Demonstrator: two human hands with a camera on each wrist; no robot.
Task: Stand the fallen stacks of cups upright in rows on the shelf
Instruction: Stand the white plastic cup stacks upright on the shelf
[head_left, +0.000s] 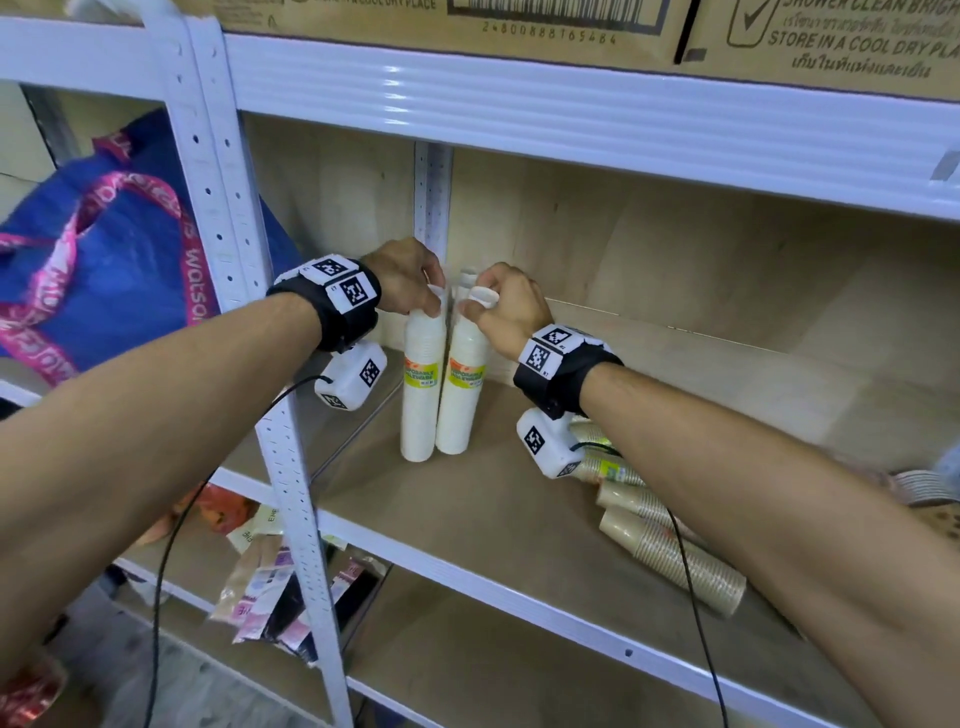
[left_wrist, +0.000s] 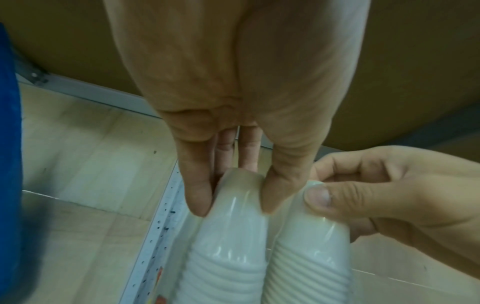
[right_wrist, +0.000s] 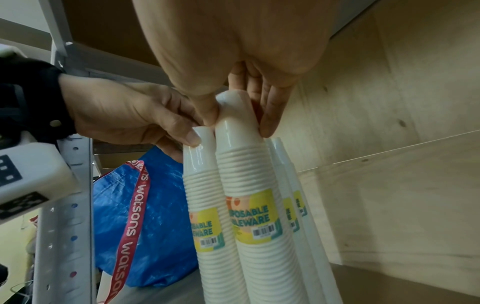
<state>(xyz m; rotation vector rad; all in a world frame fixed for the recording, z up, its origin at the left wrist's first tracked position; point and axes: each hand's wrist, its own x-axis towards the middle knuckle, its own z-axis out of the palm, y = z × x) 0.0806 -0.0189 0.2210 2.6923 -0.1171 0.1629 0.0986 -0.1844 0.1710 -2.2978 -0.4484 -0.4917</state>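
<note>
Two wrapped stacks of white cups stand upright, side by side, in the shelf's back-left corner. My left hand (head_left: 428, 306) pinches the top of the left stack (head_left: 418, 405), thumb and fingers around its tip (left_wrist: 233, 195). Beside it my right hand (head_left: 475, 306) pinches the top of the right stack (head_left: 460, 405), seen closer in the right wrist view (right_wrist: 236, 119). Two more white stacks (right_wrist: 285, 185) stand just behind them. Several brown cup stacks (head_left: 670, 545) lie fallen on the shelf board (head_left: 519, 509), partly hidden under my right forearm.
A blue bag (head_left: 119, 260) with pink straps sits left of the white shelf upright (head_left: 228, 234). Cardboard boxes (head_left: 467, 21) fill the shelf above. Loose packets (head_left: 275, 587) lie on the lower shelf. Bare board stretches from the white stacks to the back right.
</note>
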